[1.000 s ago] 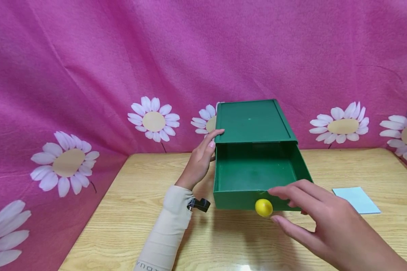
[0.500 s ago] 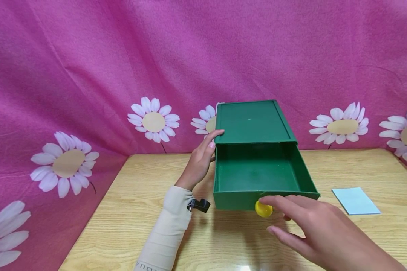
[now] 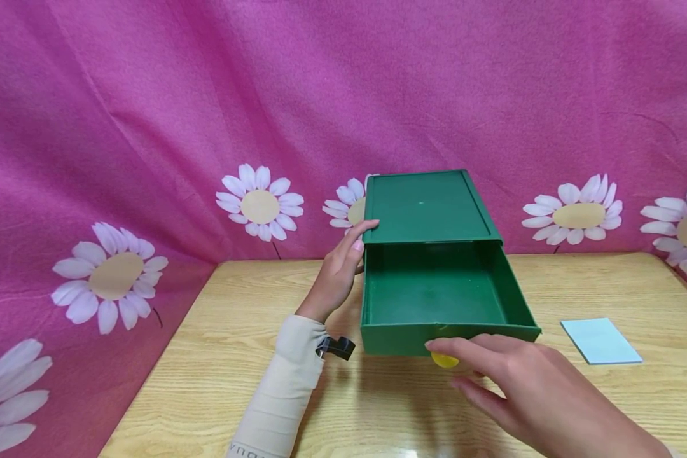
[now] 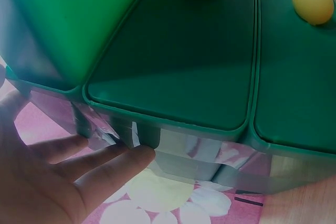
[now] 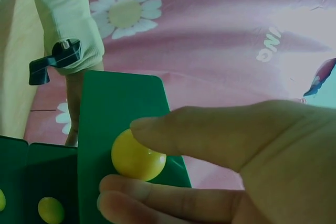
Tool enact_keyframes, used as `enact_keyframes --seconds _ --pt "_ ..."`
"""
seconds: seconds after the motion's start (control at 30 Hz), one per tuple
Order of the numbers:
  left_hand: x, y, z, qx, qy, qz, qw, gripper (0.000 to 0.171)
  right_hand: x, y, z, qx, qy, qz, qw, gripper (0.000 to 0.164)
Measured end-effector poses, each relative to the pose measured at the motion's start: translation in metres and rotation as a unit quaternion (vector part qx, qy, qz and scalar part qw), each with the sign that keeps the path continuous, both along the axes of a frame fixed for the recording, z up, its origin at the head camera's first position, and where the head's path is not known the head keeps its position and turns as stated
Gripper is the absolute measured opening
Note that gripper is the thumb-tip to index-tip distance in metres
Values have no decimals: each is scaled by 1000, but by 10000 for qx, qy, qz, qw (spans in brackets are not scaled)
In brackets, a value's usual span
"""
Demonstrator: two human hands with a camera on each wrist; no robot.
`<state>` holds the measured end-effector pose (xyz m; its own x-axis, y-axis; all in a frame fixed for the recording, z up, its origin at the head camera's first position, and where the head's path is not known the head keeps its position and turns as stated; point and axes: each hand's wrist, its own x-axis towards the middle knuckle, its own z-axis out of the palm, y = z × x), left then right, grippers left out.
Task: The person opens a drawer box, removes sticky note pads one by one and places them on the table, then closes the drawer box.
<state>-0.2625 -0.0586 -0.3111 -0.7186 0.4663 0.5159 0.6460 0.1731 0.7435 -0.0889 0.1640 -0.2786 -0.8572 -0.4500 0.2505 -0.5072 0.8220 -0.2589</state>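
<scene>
Top drawer: The top drawer (image 3: 401, 340) projects from the green cabinet (image 3: 429, 203) toward you; its yellow knob (image 3: 444, 361) sits on the front panel.
Right hand: Your right hand (image 3: 527, 375) has fingers across the knob's upper side and the thumb below; you cannot tell from these views whether they clamp it.
Left hand: Your left hand (image 3: 332, 273) braces the cabinet's side, fingers extended against it, not clamped.
Knob hazard: A one-sided push could skew the drawer and jam it in its slot.
Cabinet hazard: Weak bracing could let the cabinet slide or tip under force on the projecting drawer.
Sleeve print: Lettering on your left sleeve (image 3: 280, 388) is cut off by the frame; not fully legible.
Backdrop print: White letters (image 5: 269, 43) possibly read "INO".
Cabinet marking: No brand visible.
</scene>
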Motion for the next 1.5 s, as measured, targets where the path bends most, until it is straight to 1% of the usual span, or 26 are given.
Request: enact_keyframes --seconds 0.27,0.47,0.67,1.07,1.13,1.27,1.5 --pt "-1 0 0 -30 46 11 10000 39 -2 -3 -2 -182 742 142 9970 50" --pt "0 -1 -1 -35 17 -5 10000 40 -3 -4 -3 -198 966 76 9951 51" --pt "0 0 -2 -53 30 61 10000 40 -5 -5 -4 -187 1008 -19 9947 53" --pt "0 0 0 -29 48 48 10000 39 -11 -6 -10 -420 1411 -36 9891 55" --pt "0 0 1 -28 60 61 10000 39 -13 -6 -11 -473 1497 -34 9876 54" --pt "0 1 0 -36 63 71 9999 39 -15 -7 -13 -464 1450 -171 9882 53" --pt "-1 0 0 -20 67 75 9999 39 -21 -9 -16 -571 1704 -211 9835 49"
